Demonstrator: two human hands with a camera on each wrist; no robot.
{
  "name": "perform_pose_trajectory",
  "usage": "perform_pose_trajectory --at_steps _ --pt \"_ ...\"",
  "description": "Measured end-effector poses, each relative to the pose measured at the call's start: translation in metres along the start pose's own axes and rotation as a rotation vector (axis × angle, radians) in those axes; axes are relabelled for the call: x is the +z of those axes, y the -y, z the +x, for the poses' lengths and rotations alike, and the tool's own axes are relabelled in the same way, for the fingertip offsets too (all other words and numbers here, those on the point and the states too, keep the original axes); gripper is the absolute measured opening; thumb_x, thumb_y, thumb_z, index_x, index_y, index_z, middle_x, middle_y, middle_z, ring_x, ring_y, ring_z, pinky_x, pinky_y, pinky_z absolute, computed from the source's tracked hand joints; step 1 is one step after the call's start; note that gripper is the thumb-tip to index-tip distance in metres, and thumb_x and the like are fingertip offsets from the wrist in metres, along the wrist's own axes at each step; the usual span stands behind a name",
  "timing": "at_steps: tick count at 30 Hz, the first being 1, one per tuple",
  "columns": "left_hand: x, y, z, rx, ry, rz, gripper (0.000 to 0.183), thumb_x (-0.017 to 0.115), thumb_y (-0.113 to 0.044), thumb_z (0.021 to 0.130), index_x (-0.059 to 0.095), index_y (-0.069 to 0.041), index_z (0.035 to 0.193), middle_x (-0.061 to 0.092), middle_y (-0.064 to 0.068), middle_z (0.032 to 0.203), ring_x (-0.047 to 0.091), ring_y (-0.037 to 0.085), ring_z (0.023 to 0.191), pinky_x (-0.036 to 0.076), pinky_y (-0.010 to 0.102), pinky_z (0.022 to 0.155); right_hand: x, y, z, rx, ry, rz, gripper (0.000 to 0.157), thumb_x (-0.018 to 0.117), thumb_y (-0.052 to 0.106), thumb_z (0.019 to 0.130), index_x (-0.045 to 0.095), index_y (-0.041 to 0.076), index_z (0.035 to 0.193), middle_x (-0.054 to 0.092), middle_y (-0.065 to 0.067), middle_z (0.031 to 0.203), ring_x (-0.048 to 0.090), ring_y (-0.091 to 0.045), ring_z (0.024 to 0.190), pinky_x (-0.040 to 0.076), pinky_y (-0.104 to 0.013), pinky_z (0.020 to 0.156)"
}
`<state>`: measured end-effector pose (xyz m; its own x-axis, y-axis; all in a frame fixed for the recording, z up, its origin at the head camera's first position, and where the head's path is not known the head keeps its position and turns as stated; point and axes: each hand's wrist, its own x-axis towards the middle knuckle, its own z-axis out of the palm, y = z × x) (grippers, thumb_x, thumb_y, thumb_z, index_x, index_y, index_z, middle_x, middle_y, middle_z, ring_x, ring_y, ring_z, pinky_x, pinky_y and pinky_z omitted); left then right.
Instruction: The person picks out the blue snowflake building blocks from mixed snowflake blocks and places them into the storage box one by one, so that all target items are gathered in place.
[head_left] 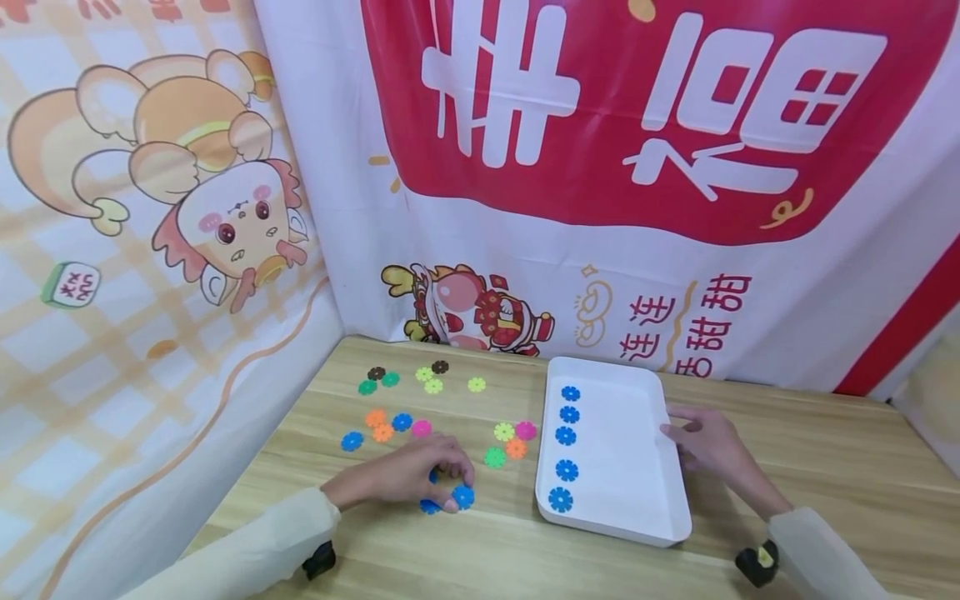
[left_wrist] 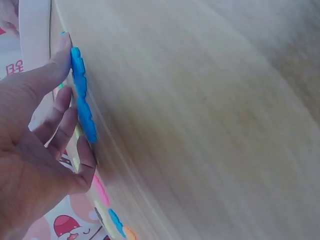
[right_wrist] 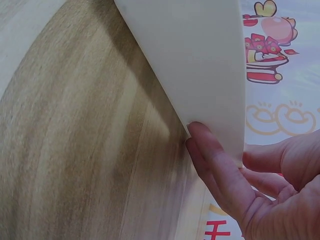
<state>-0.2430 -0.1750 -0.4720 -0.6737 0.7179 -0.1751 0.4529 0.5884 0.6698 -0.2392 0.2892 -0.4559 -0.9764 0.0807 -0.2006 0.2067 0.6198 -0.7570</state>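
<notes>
Low at the centre left of the table, my left hand (head_left: 420, 473) pinches a blue flower-shaped disc (head_left: 463, 497) between thumb and index finger. More blue discs (head_left: 429, 506) lie under that hand, partly hidden by it; two appear nearly edge-on beside the fingers in the left wrist view (left_wrist: 78, 72). My right hand (head_left: 705, 437) grips the right side of a white tray (head_left: 615, 521), its thumb at the rim and its fingers against the outer wall (right_wrist: 200, 60). Several blue discs (head_left: 567, 470) form a column along the tray's left side.
Loose flower discs lie left of the tray: a green one (head_left: 495, 457), an orange one (head_left: 516, 448), a pink one (head_left: 526, 430) and a yellow one (head_left: 477, 384). Others, including a brown disc (head_left: 377, 373), are farther back. A printed cloth (head_left: 480, 250) hangs behind the table.
</notes>
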Motion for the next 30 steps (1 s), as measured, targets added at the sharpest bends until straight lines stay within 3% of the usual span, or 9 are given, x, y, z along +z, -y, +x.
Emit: perform_pose_trajectory --at_steps 3,8,14,18,23,30 --pt "0.001 -0.002 0.005 -0.009 -0.013 -0.021 0.024 0.085 -0.029 0.089 0.070 -0.031 0.108 0.062 -0.011 0.105 0.056 0.009 0.100 0.050 0.027 0.091 -0.002 0.000 -0.001 -0.004 -0.007 -0.005 0.050 0.064 0.013 0.105 0.049 -0.008 0.148 0.065 -0.036 0.118 0.073 -0.024 0.083 0.065 -0.038 0.068" --pt "0.001 -0.006 0.010 -0.025 -0.089 -0.148 0.014 0.081 -0.019 0.093 0.069 -0.020 0.100 0.069 -0.008 0.094 0.064 0.011 0.087 0.057 0.025 0.081 0.000 0.001 -0.003 -0.001 -0.011 0.004 0.049 0.065 0.010 0.104 0.051 -0.008 0.147 0.067 -0.034 0.114 0.073 -0.022 0.080 0.065 -0.037 0.067" --pt "-0.017 -0.018 0.022 0.019 -0.183 -0.226 0.004 0.074 -0.009 0.098 0.073 -0.011 0.101 0.075 -0.002 0.093 0.072 0.017 0.083 0.063 0.031 0.079 0.003 0.004 -0.003 0.007 -0.004 0.005 0.050 0.065 0.012 0.105 0.050 -0.008 0.148 0.065 -0.037 0.122 0.074 -0.026 0.085 0.065 -0.038 0.067" --pt "-0.028 -0.027 0.040 0.034 -0.249 -0.222 0.004 0.074 -0.010 0.098 0.075 -0.012 0.102 0.076 -0.001 0.095 0.074 0.017 0.085 0.063 0.032 0.081 0.002 0.002 -0.002 0.020 -0.001 0.028 0.050 0.065 0.011 0.104 0.050 -0.008 0.148 0.064 -0.038 0.125 0.074 -0.028 0.087 0.065 -0.039 0.068" --pt "-0.034 -0.039 0.066 0.013 -0.300 -0.274 0.007 0.075 -0.013 0.098 0.077 -0.013 0.104 0.077 0.000 0.096 0.074 0.015 0.086 0.063 0.030 0.083 0.001 0.002 0.001 0.041 0.066 0.132 0.053 0.067 0.011 0.103 0.048 -0.009 0.148 0.063 -0.038 0.129 0.075 -0.032 0.095 0.066 -0.043 0.072" --pt "-0.038 -0.059 0.108 0.048 -0.299 -0.295 0.013 0.075 -0.013 0.098 0.078 -0.007 0.109 0.079 0.003 0.095 0.074 0.014 0.086 0.062 0.031 0.084 -0.011 -0.003 0.001 0.083 0.194 0.315 0.062 0.066 0.008 0.103 0.037 -0.012 0.154 0.071 -0.030 0.121 0.076 -0.028 0.096 0.066 -0.044 0.076"
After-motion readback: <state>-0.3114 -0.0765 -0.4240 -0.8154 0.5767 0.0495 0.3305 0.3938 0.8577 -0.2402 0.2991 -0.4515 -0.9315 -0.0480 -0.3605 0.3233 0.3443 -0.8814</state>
